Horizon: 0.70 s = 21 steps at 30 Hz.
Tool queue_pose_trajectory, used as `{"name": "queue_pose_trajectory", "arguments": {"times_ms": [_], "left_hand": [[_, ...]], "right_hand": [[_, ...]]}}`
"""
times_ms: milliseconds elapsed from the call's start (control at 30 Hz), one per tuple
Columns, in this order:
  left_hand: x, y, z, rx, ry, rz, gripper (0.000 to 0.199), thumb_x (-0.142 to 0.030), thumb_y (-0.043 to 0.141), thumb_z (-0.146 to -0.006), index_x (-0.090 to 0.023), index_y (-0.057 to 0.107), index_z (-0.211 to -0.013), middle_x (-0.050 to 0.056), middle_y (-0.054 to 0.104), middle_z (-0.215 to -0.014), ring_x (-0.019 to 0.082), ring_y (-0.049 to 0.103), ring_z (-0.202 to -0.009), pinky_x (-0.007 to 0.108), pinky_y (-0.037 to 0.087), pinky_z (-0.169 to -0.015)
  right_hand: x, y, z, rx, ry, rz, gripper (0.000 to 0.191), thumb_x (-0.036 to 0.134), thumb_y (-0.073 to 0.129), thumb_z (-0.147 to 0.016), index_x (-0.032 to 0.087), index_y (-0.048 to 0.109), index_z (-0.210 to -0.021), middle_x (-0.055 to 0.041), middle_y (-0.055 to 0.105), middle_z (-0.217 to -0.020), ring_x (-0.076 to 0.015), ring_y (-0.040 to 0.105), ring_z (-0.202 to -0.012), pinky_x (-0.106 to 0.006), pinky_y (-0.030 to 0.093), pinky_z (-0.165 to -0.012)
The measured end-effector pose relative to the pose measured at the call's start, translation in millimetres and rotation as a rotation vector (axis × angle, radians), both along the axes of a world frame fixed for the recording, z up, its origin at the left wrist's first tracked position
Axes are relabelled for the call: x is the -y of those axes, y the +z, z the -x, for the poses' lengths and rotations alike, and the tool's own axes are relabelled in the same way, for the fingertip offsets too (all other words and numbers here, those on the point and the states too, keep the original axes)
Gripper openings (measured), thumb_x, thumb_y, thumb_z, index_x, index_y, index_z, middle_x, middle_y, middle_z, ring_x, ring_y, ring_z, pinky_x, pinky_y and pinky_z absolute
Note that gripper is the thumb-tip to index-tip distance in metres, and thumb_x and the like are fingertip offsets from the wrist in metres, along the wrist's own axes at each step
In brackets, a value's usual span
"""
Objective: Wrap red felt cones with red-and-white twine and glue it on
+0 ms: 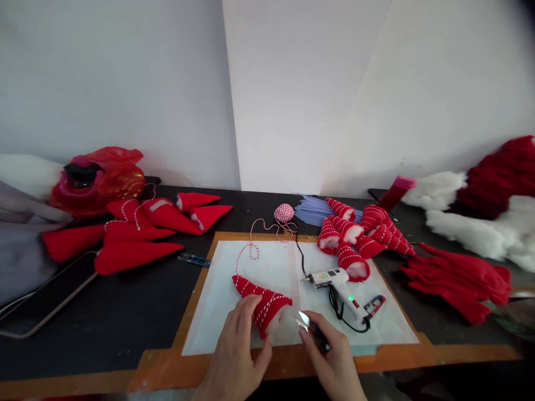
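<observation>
A small red cone hat (262,299), wound with red-and-white twine, lies on the white sheet with its tip toward the upper left. White stuffing shows at its wide end. My left hand (238,340) grips it from the near side, fingers over the cone and thumb by the opening. In my right hand (330,353) are thread snips (320,337), blades parted and pointing left toward the hat's opening, a little apart from it. Twine (238,259) runs from the hat's tip to a twine ball (284,213) at the back.
A white glue gun (340,287) with a lit green light lies right of the hat. Several twine-wound hats (351,231) are piled behind it; plain red cones (140,256) lie left. Blue snips (194,260) and red fabric (460,281) flank the white sheet (217,295).
</observation>
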State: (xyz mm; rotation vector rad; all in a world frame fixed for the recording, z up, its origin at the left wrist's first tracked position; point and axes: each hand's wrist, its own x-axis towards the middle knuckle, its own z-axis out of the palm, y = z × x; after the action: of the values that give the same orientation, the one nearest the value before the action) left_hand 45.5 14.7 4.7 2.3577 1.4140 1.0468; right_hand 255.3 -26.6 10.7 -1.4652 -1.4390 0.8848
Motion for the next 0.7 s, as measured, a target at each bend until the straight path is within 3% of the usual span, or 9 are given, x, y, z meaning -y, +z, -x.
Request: {"name": "queue_pose_trajectory", "arguments": {"times_ms": [100,233,333,500,700], "left_hand": [[-1.7,0.1,-2.8,0.004,-0.030,-0.013,0.052,-0.025,0.057,-0.092,-0.016,0.041,-0.141,0.015,0.062,-0.123,0.027,0.063,-0.109,0.042,0.058,-0.089],[-5.0,-2.2,-2.6,0.000,-0.039,-0.102,0.033,-0.019,0.051,-0.095,-0.019,0.054,-0.128,0.011,0.066,-0.108,0.025,0.065,-0.094,0.038,0.059,-0.078],[-4.0,-2.9,-0.7,0.014,-0.042,-0.107,0.026,-0.015,0.052,-0.092,-0.020,0.058,-0.117,0.008,0.067,-0.098,0.024,0.065,-0.087,0.037,0.058,-0.074],[1.0,0.3,-1.7,0.050,-0.050,-0.080,0.016,-0.011,0.051,-0.091,-0.020,0.060,-0.101,0.007,0.064,-0.093,0.022,0.062,-0.083,0.034,0.055,-0.071],[4.6,1.7,-1.1,0.041,-0.096,-0.093,0.017,-0.009,0.049,-0.093,-0.019,0.060,-0.102,0.009,0.059,-0.098,0.021,0.059,-0.089,0.032,0.054,-0.074]], "right_hand": [[-7.5,3.3,-0.2,0.091,-0.012,-0.019,0.031,0.039,0.053,-0.098,0.018,0.063,-0.119,-0.0092,0.073,-0.105,-0.0200,0.069,-0.087,-0.026,0.053,-0.078],[-17.3,4.4,-4.9,0.145,-0.024,-0.037,0.039,0.039,0.056,-0.096,0.017,0.060,-0.127,-0.0119,0.072,-0.116,-0.0227,0.070,-0.099,-0.029,0.055,-0.085],[-20.6,6.3,-3.7,0.126,-0.008,-0.047,0.036,0.038,0.055,-0.096,0.016,0.061,-0.125,-0.0113,0.074,-0.111,-0.0230,0.071,-0.096,-0.028,0.057,-0.081],[-13.8,9.0,7.6,0.231,0.058,-0.070,0.020,0.033,0.052,-0.097,0.020,0.063,-0.107,-0.0053,0.072,-0.084,-0.0187,0.067,-0.070,-0.026,0.053,-0.064],[-10.0,10.1,13.2,0.491,0.076,-0.217,0.018,0.027,0.049,-0.098,0.022,0.059,-0.111,-0.0070,0.072,-0.088,-0.0221,0.070,-0.075,-0.027,0.053,-0.063]]}}
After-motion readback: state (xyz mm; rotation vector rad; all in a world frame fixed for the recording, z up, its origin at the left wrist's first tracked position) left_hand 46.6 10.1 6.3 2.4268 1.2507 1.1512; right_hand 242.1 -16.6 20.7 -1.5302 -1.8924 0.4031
